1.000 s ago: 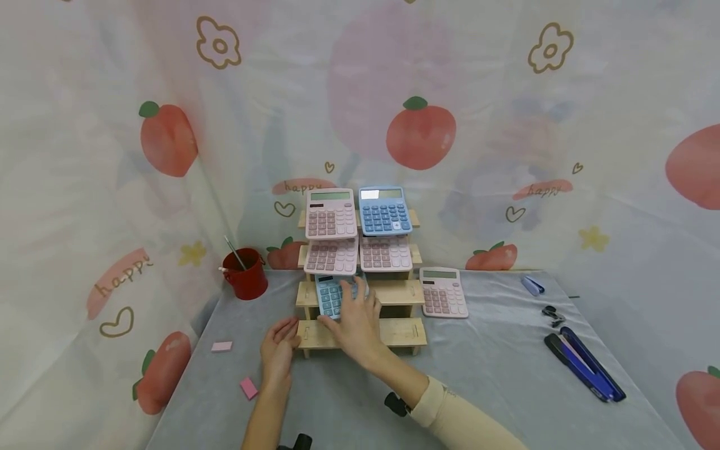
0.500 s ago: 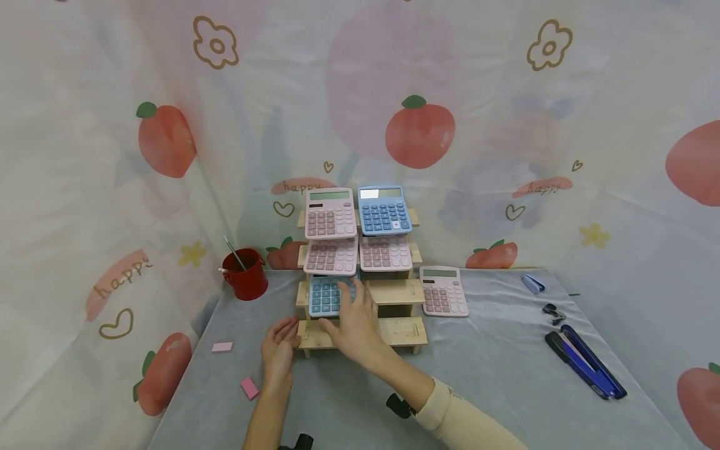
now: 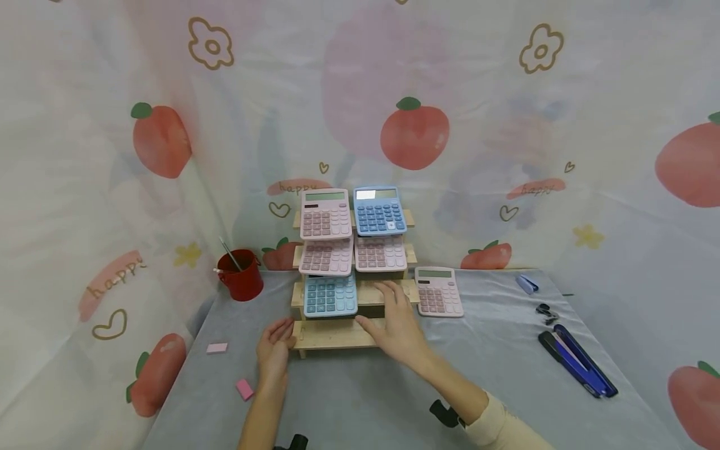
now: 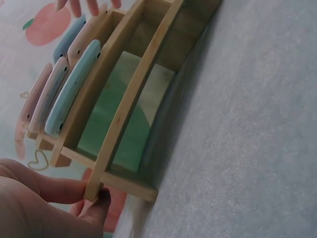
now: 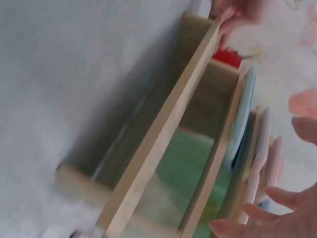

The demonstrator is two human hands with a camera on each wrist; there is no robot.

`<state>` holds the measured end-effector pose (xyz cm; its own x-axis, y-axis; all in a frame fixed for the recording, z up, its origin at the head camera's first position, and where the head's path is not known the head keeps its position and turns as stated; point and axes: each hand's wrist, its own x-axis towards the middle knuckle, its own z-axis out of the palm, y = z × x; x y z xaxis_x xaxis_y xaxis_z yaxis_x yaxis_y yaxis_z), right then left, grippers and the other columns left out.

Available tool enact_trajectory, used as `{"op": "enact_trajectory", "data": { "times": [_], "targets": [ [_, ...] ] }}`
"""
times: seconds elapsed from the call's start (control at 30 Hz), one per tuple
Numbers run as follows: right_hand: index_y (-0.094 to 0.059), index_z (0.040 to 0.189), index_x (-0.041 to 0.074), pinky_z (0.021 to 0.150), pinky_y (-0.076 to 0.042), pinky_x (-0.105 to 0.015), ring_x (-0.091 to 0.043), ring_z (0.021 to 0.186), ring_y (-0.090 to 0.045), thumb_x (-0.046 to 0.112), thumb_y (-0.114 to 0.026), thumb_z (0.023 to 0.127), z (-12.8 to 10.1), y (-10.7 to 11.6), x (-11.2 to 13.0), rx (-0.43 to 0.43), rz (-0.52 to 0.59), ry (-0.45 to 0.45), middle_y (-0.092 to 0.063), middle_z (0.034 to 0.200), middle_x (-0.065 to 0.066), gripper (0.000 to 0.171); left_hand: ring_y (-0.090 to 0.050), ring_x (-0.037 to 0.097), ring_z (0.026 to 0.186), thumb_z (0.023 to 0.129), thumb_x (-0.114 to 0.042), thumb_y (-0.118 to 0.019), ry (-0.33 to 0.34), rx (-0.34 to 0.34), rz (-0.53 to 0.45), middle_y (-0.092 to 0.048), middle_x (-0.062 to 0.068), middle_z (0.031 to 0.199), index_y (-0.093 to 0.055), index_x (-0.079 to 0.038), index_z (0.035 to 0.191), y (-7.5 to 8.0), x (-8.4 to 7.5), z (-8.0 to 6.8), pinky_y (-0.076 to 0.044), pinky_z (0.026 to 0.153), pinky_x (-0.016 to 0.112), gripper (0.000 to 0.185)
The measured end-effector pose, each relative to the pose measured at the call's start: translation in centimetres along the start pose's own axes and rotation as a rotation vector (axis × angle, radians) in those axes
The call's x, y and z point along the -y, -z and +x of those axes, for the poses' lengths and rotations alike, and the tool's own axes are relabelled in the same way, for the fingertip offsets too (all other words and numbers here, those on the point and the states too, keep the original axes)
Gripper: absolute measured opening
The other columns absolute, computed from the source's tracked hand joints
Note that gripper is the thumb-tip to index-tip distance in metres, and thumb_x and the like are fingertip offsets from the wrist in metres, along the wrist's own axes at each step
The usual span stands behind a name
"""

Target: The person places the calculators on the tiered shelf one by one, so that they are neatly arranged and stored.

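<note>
A stepped wooden display rack (image 3: 332, 337) stands mid-table. My left hand (image 3: 274, 347) pinches the left end of its lowest step between thumb and fingers, plain in the left wrist view. A light blue calculator (image 3: 330, 297) leans on the left half of the step above. My right hand (image 3: 400, 328), fingers spread and holding nothing, hovers before the bare right half of that step. Higher up are two pink calculators (image 3: 326, 256) side by side. The top step bears another pink calculator (image 3: 326, 215) and a blue calculator (image 3: 379, 212).
One more pink calculator (image 3: 439, 294) lies just right of the rack. A red bucket (image 3: 242, 278) with pens stands left, two pink erasers (image 3: 244, 389) nearer. On the right lie a blue stapler (image 3: 579, 362), black clips (image 3: 547, 314) and a small light blue stapler-like item (image 3: 527, 284).
The light blue calculator has slid left and straightened on its step. My right hand has let go of it and moved right. My left hand keeps its hold on the rack.
</note>
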<state>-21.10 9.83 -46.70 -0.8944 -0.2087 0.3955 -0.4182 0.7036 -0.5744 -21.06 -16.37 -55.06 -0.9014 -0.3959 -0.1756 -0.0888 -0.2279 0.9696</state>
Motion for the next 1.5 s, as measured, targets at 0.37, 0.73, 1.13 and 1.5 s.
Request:
{"op": "enact_trajectory", "data": {
  "times": [0.37, 0.73, 1.13, 1.5],
  "targets": [
    [-0.049, 0.147, 0.004, 0.103, -0.047, -0.059, -0.041, 0.131, -0.054, 0.042, -0.079, 0.093, 0.1, 3.7, -5.9, -0.129, -0.053, -0.011, -0.051, 0.144, -0.02, 0.072, -0.048, 0.032, 0.144, 0.094, 0.014, -0.053, -0.008, 0.025, 0.008, -0.051, 0.024, 0.153, -0.041, 0.005, 0.15, 0.6, -0.5, -0.1, -0.048, 0.099, 0.017, 0.058],
    [-0.044, 0.148, -0.006, 0.095, -0.046, -0.068, -0.056, 0.122, -0.053, 0.034, -0.079, 0.092, 0.9, 5.3, -12.6, -0.11, -0.128, -0.194, -0.044, 0.143, -0.035, 0.077, -0.049, 0.037, 0.143, 0.091, 0.016, -0.052, -0.002, -0.021, 0.01, -0.052, 0.026, 0.151, -0.044, 0.006, 0.147, 0.4, -0.4, 0.1, -0.041, 0.114, 0.042, 0.057],
    [-0.022, 0.157, -0.008, 0.09, -0.045, -0.075, -0.069, 0.116, -0.049, 0.047, -0.094, 0.07, 3.2, 0.9, -15.8, 0.09, -0.256, -0.428, -0.028, 0.15, -0.041, 0.125, -0.049, 0.034, 0.143, 0.093, 0.015, -0.053, 0.009, -0.01, 0.013, -0.052, 0.024, 0.152, -0.042, 0.006, 0.149, 0.9, -0.5, 0.2, -0.04, 0.114, 0.041, 0.058],
    [-0.019, 0.16, -0.001, 0.092, -0.04, -0.076, -0.068, 0.12, -0.045, 0.033, -0.092, 0.071, 3.3, -0.1, -18.6, 0.02, -0.269, -0.528, -0.024, 0.153, -0.037, 0.12, -0.051, 0.035, 0.142, 0.092, 0.016, -0.053, 0.007, -0.004, 0.012, -0.053, 0.025, 0.151, -0.043, 0.007, 0.149, 0.1, -0.1, 0.1, -0.043, 0.112, 0.037, 0.058]
  ]
}}
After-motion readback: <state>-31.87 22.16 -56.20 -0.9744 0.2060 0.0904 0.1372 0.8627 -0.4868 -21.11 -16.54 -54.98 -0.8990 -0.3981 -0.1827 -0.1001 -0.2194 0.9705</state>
